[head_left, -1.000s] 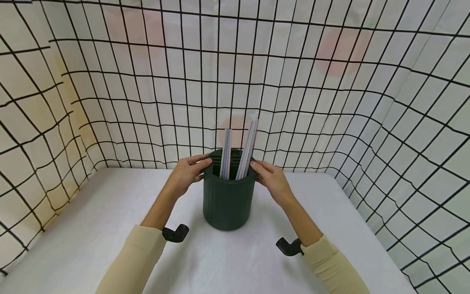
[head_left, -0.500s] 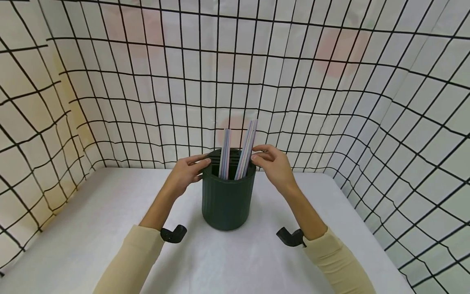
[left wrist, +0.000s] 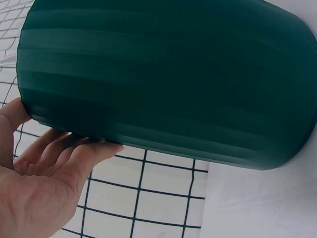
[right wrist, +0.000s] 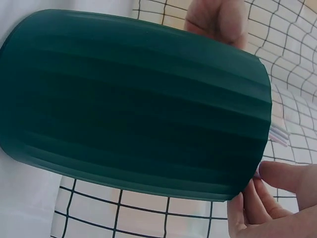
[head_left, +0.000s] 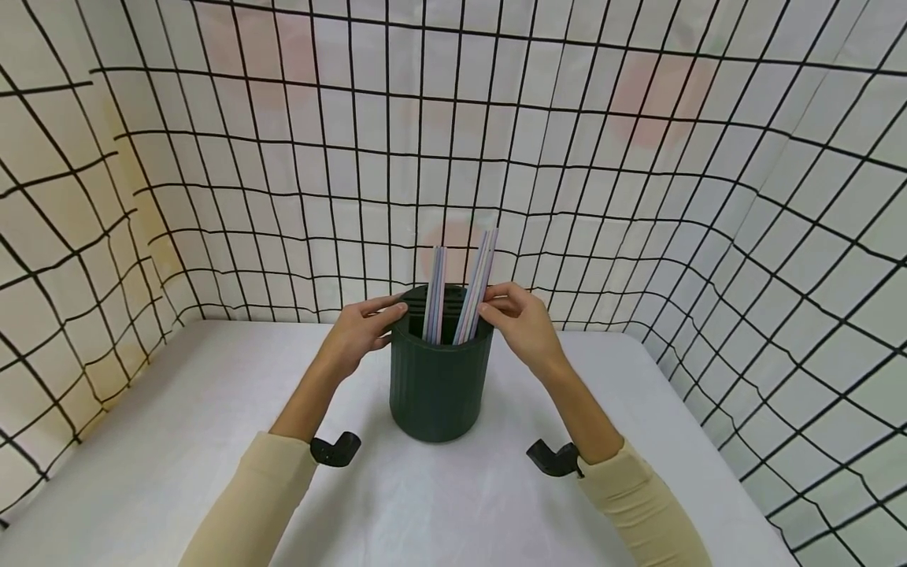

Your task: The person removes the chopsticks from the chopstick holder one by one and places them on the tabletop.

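A dark green, ribbed round holder (head_left: 437, 394) stands upright on the white table, with black slats across the back of its mouth. Two bundles of thin pastel straws rise from it: the left bundle (head_left: 434, 295) is nearly vertical, the right bundle (head_left: 476, 287) is taller and leans right. My left hand (head_left: 354, 335) grips the left rim, thumb in front and fingers on the outer wall (left wrist: 124, 79). On the opposite side my right hand (head_left: 524, 327) holds the rim, its thumb (right wrist: 277, 173) close to the right bundle. Whether that thumb touches the straws I cannot tell.
Black wire grid (head_left: 553, 134) over white sheeting encloses the white table (head_left: 432, 512) at the back and both sides. A black camera mount (head_left: 336, 450) sits at the left wrist, and a similar mount (head_left: 553, 457) at the right.
My right hand lifted slightly off the rim half a second ago, fingers raised; now it is back at the rim, thumb nearer the straws. The left hand and the holder stay almost unchanged.
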A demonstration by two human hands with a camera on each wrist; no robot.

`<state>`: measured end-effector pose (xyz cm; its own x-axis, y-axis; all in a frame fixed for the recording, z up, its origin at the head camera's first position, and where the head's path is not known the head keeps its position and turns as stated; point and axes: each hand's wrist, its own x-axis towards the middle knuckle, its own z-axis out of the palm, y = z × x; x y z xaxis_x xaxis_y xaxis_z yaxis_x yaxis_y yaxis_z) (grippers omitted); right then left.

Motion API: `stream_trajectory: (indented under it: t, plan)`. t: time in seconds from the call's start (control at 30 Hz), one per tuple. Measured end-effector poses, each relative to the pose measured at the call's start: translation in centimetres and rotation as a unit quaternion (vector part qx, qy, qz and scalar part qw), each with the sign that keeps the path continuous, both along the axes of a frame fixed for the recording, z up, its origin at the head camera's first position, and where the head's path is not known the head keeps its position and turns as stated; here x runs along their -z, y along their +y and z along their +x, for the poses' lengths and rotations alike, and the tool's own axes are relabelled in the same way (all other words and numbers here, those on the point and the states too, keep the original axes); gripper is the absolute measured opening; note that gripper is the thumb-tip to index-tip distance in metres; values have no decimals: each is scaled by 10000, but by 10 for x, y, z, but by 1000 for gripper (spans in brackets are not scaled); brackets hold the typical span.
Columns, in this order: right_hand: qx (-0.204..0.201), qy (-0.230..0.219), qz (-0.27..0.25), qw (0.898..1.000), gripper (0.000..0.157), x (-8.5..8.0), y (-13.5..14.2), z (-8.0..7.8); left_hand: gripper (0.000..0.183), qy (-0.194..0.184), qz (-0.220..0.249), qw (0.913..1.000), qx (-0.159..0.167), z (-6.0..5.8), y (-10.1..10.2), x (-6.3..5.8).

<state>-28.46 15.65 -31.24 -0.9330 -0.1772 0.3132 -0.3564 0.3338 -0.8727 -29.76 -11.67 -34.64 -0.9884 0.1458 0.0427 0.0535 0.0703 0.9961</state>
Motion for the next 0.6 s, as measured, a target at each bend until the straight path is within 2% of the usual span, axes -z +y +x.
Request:
stream_trajectory:
  t: [0.37,0.6]
  plan:
    - [150,4,-91,9998,22,-2,-2,-2,55,-13,144,9998,103,2,1,-2]
    - [267,301,-79,9992,18,-16,-2,-1,54,-9,142,9999,88,1,0,-1]
